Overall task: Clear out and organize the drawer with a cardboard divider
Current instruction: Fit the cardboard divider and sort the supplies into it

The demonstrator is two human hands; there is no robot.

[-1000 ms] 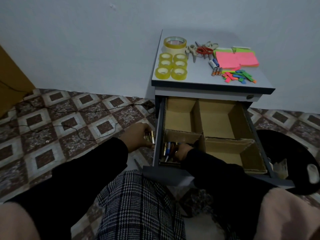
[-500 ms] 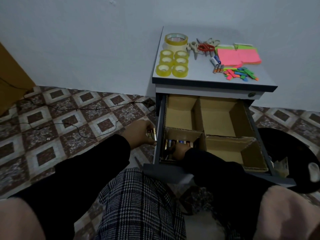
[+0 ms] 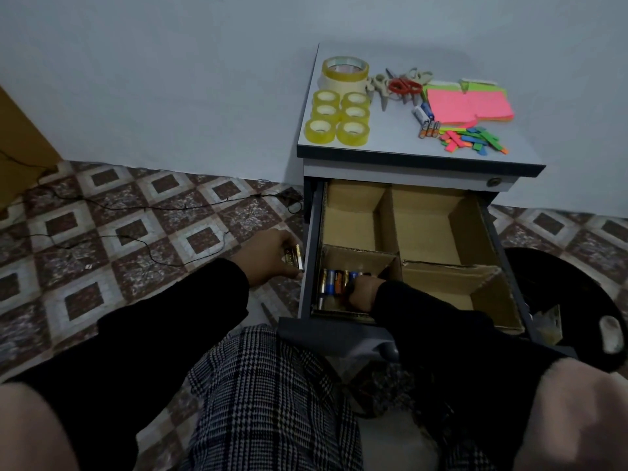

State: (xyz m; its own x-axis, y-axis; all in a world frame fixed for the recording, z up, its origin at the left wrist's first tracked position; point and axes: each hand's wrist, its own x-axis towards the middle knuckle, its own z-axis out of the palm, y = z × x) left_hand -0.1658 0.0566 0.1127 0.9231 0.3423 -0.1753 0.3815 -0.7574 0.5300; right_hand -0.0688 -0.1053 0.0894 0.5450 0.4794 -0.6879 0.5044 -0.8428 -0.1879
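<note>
The grey cabinet's top drawer [image 3: 307, 266] stands pulled out, lined with a cardboard divider [image 3: 394, 229] that splits it into several compartments. In the near-left compartment lie several batteries [image 3: 334, 282] side by side. My right hand [image 3: 362, 295] is down in that compartment, fingers curled on the batteries there. Just outside the drawer's left wall, my left hand [image 3: 272, 258] holds a few gold and black batteries [image 3: 294, 257]. The other compartments show bare cardboard.
On the cabinet top [image 3: 390, 137] sit several yellow tape rolls [image 3: 338, 119], scissors [image 3: 402, 86], pink sticky notes [image 3: 469, 105], loose batteries [image 3: 426, 122] and coloured tabs [image 3: 472, 141]. A black round object [image 3: 577, 300] lies right of the drawer. Thin cables [image 3: 136, 207] cross the tiled floor.
My right hand has shifted a little to the right inside the near-left compartment, uncovering a row of batteries. My left hand has stayed beside the drawer with its batteries.
</note>
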